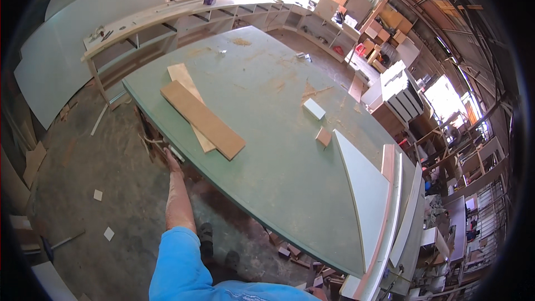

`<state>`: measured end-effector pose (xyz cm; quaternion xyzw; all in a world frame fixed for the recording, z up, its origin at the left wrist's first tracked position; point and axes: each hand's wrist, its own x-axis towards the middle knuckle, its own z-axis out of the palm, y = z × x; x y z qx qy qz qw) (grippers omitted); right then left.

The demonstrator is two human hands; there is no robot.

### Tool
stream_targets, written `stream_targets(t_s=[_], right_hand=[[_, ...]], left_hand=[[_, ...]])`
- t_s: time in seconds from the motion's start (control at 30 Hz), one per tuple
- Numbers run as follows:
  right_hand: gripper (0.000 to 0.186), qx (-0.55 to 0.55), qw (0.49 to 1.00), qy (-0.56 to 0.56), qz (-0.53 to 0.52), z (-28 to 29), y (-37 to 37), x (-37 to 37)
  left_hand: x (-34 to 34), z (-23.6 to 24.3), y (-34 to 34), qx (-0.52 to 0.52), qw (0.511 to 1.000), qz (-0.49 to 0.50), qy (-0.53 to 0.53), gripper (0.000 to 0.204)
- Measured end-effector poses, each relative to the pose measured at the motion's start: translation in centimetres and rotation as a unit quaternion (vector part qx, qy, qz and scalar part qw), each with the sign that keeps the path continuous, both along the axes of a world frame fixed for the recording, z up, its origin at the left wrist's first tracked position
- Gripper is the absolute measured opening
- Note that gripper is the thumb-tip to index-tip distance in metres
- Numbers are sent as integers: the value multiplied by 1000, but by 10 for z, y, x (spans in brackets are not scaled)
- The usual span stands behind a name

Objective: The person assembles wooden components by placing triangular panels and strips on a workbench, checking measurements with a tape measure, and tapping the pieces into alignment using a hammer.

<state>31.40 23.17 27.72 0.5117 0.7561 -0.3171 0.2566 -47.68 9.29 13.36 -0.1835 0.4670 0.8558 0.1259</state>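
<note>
My left arm, in a blue sleeve, stretches out to the near left edge of the large green-topped table (267, 189). There my left hand (172, 160) is closed on a short white strip (176, 154) beside the table's edge; its fingertips are partly hidden. On the tabletop near this hand, a brown board (203, 120) lies across a paler wooden board (186, 81). My right hand does not show.
A white triangular panel (362, 200) and long curved strips (390, 212) lie on the table's right side. Beyond its middle are a small white block (314, 109), a small brown block (323, 137) and sawdust. A long shelf frame (167, 28) stands behind. Offcuts (108, 234) litter the floor.
</note>
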Motion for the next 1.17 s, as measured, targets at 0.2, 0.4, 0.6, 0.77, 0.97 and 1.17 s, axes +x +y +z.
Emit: stream_targets(t_s=[0.2, 0.4, 0.6, 0.77, 0.97, 1.17], right_hand=[[42, -65, 997, -44, -11, -34, 5, 9], [40, -117, 987, -55, 100, -96, 30, -37], [40, -124, 892, -74, 428, -175, 65, -109], [31, -10, 656, -100, 748, -203, 71, -254], [37, -144, 947, 122, 261, -158, 12, -351], [33, -48, 904, 85, 417, -184, -42, -377]], left_hand=[[87, -100, -19, -364, 912, -150, 116, 77], [394, -108, -139, -418, 540, -727, 74, 67], [455, 7, -215, -267, 642, -686, -213, 91], [435, 128, -223, -416, 540, -726, -89, 106], [390, 267, -204, -367, 758, -526, 124, 87], [322, 400, -249, -91, 844, -432, 302, 87]])
